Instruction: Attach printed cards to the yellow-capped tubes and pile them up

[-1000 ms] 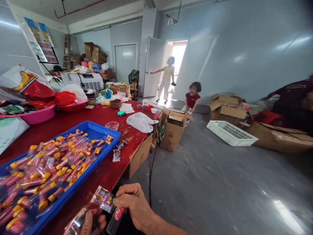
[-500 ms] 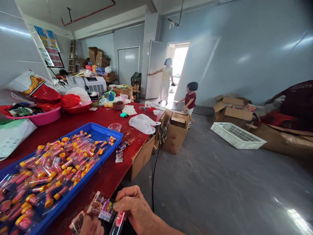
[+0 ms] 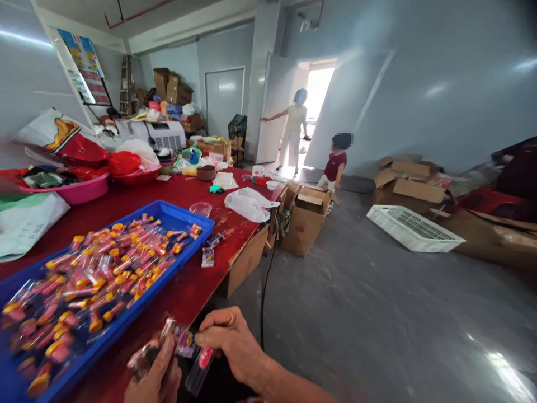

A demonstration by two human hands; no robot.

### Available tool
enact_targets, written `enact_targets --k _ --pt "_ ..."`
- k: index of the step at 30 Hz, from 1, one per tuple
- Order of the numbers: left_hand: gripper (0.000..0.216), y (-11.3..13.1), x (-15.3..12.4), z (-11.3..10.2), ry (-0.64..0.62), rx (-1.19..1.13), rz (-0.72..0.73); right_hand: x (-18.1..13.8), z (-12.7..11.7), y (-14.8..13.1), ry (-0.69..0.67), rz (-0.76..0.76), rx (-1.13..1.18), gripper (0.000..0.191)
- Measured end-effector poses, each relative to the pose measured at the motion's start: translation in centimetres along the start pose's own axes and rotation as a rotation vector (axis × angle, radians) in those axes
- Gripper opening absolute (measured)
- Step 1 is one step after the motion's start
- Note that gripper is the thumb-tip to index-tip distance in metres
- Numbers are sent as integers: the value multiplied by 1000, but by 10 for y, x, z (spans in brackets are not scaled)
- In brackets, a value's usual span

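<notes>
- Hands first: my right hand pinches a printed packet between thumb and finger. My left hand is curled round some shiny wrappers, touching the packet's other end.
- A clear tube with a red bit inside sits just under my right fingers, low by the near edge of the red table. I cannot tell which hand holds it.
- The blue tray of orange-capped tubes lies near, on my left.
- To do this well, I think I should keep the pinch tight, hold both hands close together, and look down at them. My view is mostly of the room.
- Half a second ago my left hand was lower, with only its top showing. Now it is up and its fingers are on the wrappers.
- The packet looked flat and sharp then, and now it is blurry.
- The small child has gone nearer the door.
</notes>
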State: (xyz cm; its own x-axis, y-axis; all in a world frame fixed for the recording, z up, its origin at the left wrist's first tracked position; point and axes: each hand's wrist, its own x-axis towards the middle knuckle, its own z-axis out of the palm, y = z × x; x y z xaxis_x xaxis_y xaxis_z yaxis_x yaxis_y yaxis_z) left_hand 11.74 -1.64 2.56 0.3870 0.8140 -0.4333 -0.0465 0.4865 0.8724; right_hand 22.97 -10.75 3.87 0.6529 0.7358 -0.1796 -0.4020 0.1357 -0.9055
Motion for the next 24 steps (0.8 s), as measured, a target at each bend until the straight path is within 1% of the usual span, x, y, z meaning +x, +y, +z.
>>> enact_targets --k 1,2,4,5,6,7,10,12,14,17,19,24 --pt "47 3 -5 3 15 -40 -44 -3 -1 -1 -14 -2 -35 17" --pt "47 6 -11 6 4 -120 -56 -6 -2 -2 -33 5 -62 17" --pt "49 11 -22 10 -40 -284 1 -13 -7 -3 -87 60 -72 17" --pt "47 13 -24 11 -78 -328 17 -14 -12 -3 -106 81 -75 17" --pt "45 14 -25 11 -100 -356 8 -14 -17 -3 -126 27 -131 17" --pt "44 15 -24 9 -94 -381 -14 -12 -22 -2 -155 -22 -160 18" --pt "44 14 -19 -1 -58 -456 -68 -7 -33 -1 -213 -162 -164 16" --pt "46 13 -18 -6 -59 -496 -80 -8 -34 -1 -233 -263 -170 13" --pt "47 12 -17 -8 -63 -520 -87 -12 -28 -1 -240 -377 -187 10" --pt "49 12 -16 -6 -35 -549 -101 -15 -17 1 -216 -503 -217 8" --pt "51 13 -15 -5 -33 -570 -123 -15 -11 2 -160 -591 -281 9" --pt "51 15 -17 -5 -77 -596 -180 -15 -8 3 3 -905 -616 14"
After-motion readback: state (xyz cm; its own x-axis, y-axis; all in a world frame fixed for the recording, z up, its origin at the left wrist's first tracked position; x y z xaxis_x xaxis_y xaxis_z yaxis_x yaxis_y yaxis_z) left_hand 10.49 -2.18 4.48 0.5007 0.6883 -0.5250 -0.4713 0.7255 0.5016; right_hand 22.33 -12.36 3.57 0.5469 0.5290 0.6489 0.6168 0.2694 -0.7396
